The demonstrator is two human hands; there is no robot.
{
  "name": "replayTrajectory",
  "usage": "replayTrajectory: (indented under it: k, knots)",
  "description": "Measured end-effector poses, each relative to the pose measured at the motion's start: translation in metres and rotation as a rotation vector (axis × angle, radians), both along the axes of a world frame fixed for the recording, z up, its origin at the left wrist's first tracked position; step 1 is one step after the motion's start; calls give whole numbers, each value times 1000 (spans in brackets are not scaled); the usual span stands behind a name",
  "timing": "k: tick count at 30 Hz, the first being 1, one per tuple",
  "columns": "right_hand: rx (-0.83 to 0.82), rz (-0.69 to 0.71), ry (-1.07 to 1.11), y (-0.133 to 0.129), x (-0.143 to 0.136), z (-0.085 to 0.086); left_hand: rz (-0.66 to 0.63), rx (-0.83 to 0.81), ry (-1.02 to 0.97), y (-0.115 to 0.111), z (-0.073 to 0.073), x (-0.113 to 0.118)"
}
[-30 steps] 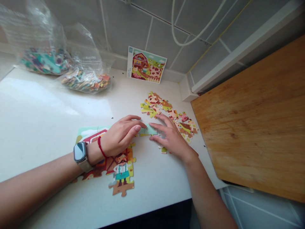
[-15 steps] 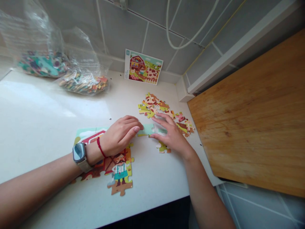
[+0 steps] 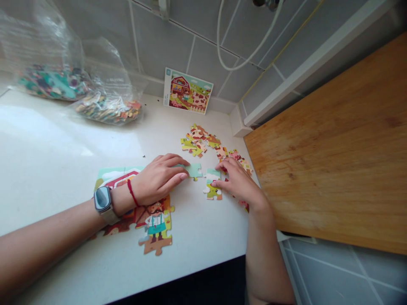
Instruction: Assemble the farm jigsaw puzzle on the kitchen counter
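On the white desk (image 3: pixel 203 228) by grey tiles (image 3: pixel 171 51), the left hand (image 3: pixel 160 180) presses a puzzle strip (image 3: pixel 195 170); the right (image 3: pixel 237 182) pinches pieces (image 3: pixel 213 191).

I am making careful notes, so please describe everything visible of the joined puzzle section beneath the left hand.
The joined puzzle section lies flat on the white countertop. It looks like printed cardboard, showing pale sky, a red barn and a moustached farmer in white and teal. Knobs and notches stand free along its right and lower edges. The left hand and forearm hide its middle; contact there is unclear.
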State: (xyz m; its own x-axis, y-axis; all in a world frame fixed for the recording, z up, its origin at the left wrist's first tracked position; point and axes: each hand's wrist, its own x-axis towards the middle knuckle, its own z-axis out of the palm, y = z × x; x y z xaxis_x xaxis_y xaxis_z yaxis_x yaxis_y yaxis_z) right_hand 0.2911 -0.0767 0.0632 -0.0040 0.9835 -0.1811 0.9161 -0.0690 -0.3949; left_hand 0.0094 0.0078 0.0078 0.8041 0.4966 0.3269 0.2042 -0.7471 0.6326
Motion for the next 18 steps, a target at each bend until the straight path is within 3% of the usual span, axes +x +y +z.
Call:
replayTrajectory:
  k: [18]
  knots:
    - [94, 34, 155, 12, -2, -15, 6, 12, -9, 0, 0, -1]
